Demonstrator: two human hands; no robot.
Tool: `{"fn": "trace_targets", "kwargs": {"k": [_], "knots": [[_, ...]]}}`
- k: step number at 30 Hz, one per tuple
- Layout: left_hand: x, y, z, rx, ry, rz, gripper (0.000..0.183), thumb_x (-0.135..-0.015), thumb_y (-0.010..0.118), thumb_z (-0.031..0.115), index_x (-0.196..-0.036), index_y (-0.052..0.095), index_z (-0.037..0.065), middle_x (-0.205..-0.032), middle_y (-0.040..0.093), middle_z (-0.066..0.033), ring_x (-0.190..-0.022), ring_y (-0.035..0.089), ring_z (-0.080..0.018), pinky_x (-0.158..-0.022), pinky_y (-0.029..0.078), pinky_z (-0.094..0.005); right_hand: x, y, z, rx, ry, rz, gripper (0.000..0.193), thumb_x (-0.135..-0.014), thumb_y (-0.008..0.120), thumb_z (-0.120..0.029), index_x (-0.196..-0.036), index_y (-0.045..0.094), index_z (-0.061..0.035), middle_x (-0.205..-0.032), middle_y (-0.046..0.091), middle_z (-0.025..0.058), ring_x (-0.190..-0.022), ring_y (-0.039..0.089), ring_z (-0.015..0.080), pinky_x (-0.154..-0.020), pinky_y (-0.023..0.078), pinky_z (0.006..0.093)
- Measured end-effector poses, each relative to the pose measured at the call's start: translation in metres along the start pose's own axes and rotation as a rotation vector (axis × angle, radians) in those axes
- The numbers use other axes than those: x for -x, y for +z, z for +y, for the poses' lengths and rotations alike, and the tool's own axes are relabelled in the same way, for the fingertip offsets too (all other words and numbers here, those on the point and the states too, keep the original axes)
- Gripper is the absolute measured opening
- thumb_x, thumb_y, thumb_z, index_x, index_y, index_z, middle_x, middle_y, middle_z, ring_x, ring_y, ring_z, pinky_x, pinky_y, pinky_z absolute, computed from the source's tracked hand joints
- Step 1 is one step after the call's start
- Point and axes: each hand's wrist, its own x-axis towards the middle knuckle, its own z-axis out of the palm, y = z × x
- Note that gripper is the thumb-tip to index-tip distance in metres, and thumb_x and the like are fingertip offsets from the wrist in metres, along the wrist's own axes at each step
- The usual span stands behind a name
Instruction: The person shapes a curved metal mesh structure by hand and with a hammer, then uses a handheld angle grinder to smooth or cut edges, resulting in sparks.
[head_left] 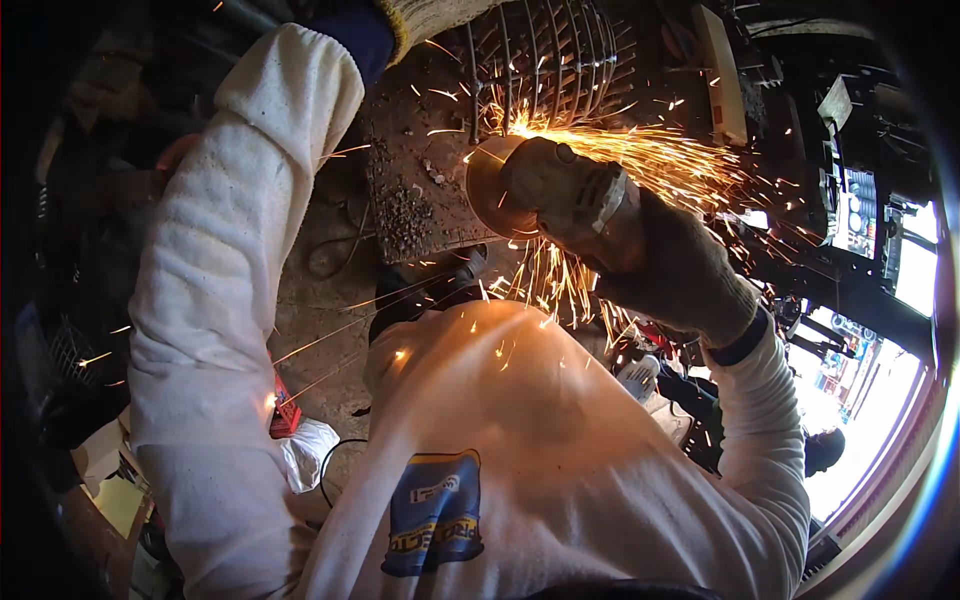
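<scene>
My gloved right hand [690,270] is closed around the body of an angle grinder [570,195]. Its round disc [490,190] meets the lower ends of a rack of curved metal bars [555,60], and bright sparks [650,150] stream off to the right and downward. At the top edge, my left hand [435,18] shows only a piece of its pale glove with a yellow and blue cuff; its fingers lie outside the picture. The bars stand over a rusty metal work surface [460,220] strewn with dark grit.
Below left on the floor lie a red object [285,410] and a white bag [308,452], with a black cable [330,465] beside them. A long pale bar [722,75] stands to the right of the rods. Another person [825,450] appears near the bright opening at right.
</scene>
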Motion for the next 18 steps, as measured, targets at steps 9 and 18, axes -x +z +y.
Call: {"fn": "trace_targets", "kwargs": {"k": [9, 18], "knots": [[-0.042, 0.019, -0.031, 1.804, -0.331, -0.196, 0.064, -0.099, 0.059, 0.003, -0.152, 0.023, 0.001, -0.158, 0.024, -0.0275, -0.142, 0.037, -0.0432, -0.116, 0.044, -0.0471, -0.004, 0.000, -0.007, -0.091, 0.042, -0.023, 0.075, -0.066, 0.085, -0.019, -0.133, 0.055, -0.0032, -0.117, 0.070, 0.0168, -0.110, 0.069, 0.0330, -0.094, 0.054, 0.0403], [-0.025, 0.007, -0.013, 1.038, -0.203, -0.183, 0.064, -0.098, 0.052, -0.005, -0.154, 0.021, 0.004, -0.160, 0.016, -0.0271, -0.142, 0.036, -0.0417, -0.117, 0.043, -0.0478, -0.004, -0.005, -0.007, 0.000, 0.114, -0.073, 0.076, -0.065, 0.085, -0.019, -0.133, 0.056, -0.0037, -0.116, 0.069, 0.0171, -0.107, 0.069, 0.0349, -0.094, 0.054, 0.0411]]}}
